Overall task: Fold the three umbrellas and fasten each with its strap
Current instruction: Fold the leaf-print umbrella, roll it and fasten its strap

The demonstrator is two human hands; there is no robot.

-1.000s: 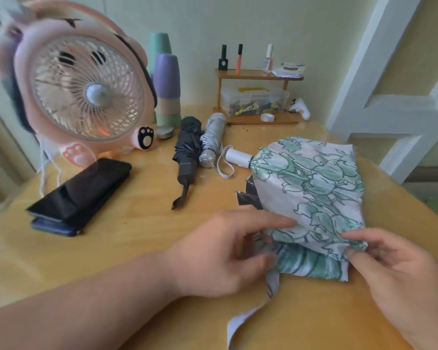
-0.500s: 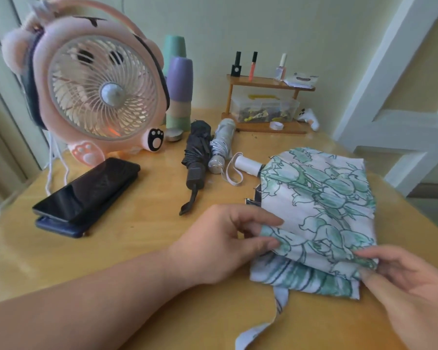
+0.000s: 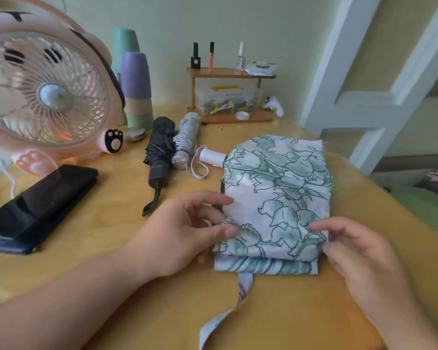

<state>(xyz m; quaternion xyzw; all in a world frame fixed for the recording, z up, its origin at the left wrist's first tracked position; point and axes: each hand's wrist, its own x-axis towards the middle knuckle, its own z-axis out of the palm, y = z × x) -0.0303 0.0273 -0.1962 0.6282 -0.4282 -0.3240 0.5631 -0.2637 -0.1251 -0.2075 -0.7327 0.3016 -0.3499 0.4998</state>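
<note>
2 rolled: black umbrella, silver umbrella.
Floral umbrella: flat on desk, strap loose.
L hand: thumb on cloth, fingers slack.
R hand: pinches rt edge.
Tip: roll tight twd strap.

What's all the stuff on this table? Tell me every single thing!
flowered umbrella: 1, white and green, middle of table
strap: 1, same print, trailing toward the near edge
black umbrella: 1, black, folded, behind the left hand
silver umbrella: 1, silver, folded, beside the black one
fan: 1, pink, far left
phones: 2 it seems, dark, stacked before the fan
cups: 1 stack, green, purple, tan, by the wall
shelf: 1, brown wood, by the wall
bottles: 3, small, on the shelf
box: 1, clear, under the shelf top
table: 1, yellow wood
left hand: thumb on the flowered umbrella's left edge
right hand: pinching its right edge
</note>
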